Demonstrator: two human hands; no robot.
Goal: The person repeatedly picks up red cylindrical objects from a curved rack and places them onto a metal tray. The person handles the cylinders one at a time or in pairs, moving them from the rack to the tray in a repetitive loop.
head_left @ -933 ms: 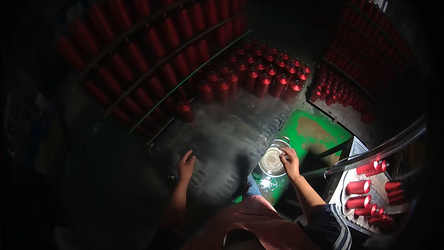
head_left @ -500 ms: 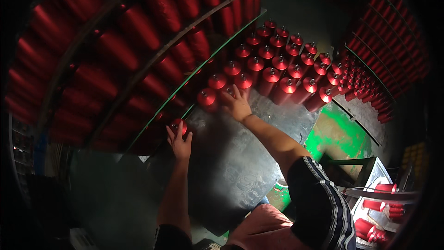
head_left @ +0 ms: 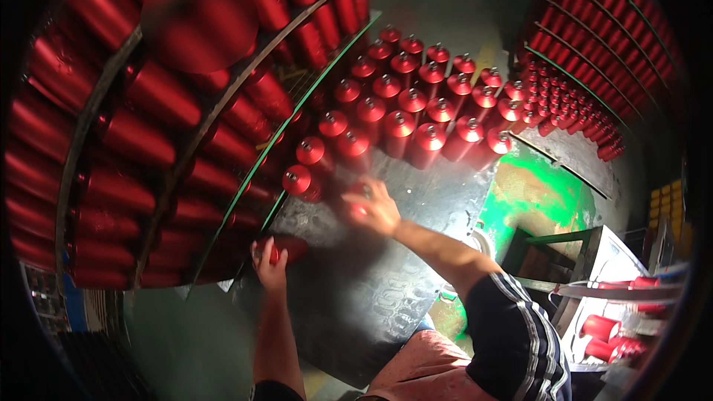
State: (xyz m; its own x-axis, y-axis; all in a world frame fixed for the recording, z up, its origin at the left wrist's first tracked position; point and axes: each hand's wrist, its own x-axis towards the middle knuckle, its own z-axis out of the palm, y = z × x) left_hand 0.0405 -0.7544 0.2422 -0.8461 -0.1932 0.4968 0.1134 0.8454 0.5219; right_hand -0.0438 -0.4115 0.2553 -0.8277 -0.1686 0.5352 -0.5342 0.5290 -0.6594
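Rows of red metal bottles [head_left: 399,125] with cone-shaped tops and silver necks stand upright on a grey metal table [head_left: 394,271]. My left hand [head_left: 271,271] has its fingers closed around the end of a red bottle [head_left: 295,248] near the table's left edge. That bottle looks tilted, its body stretching to the right into shadow. My right hand [head_left: 380,212] is curled around another red bottle at the near side of the rows, apart from the standing ones. The hand and motion blur hide most of that bottle.
A rack [head_left: 241,187] with green-edged bars holds many red bottles lying down on the left. Another filled rack [head_left: 594,37] stands far right. A blurred round red shape [head_left: 199,21] covers part of the left rack. A lit bin [head_left: 605,267] with red pieces stands lower right.
My right hand has drawn back from the rows toward me with a bottle. My left hand has shifted left and down, its fingers now closed. The view has also shifted.
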